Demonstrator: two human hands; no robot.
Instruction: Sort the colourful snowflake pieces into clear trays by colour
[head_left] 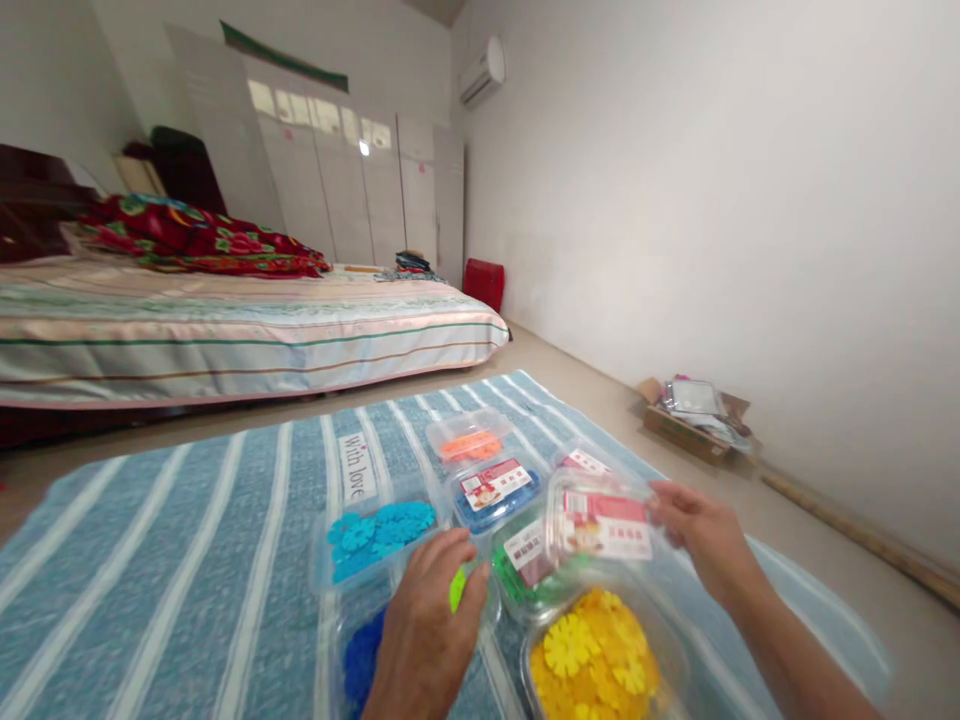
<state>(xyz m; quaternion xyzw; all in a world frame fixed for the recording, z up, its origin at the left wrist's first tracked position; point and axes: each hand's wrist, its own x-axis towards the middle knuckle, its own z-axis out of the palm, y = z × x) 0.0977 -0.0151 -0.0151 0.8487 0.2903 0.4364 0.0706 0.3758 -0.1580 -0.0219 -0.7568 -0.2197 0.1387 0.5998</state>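
Bedding in pale stripes covers the bed (225, 330) at the far side of the room, well beyond the blue striped rug (187, 560), with a red flowered quilt (195, 240) heaped on top. White wardrobe doors (337, 190) stand behind the bed, and a cardboard box (694, 420) sits on the floor past the rug's right edge, against the wall.

On the rug lies a cluster of clear plastic boxes. Toward the rug's near edge, an open box of yellow flower-shaped pieces (600, 650) is the closest. To its left stands a box of dark blue pieces (364, 655), partly hidden by the left hand (427, 630). Further up the rug sits an open box of light blue pieces (379, 535), then a closed box of blue pieces with a label (495, 490), and furthest an open box of orange pieces (469, 445). A box of green pieces (529, 580) lies in the middle of the cluster.

The right hand (697, 540) holds a clear labelled lid (600, 525) by its right edge, fingers clamped on it, above the green box. The left hand's fingers are curled together around a small lime-green piece (457, 590), just beside the green box.
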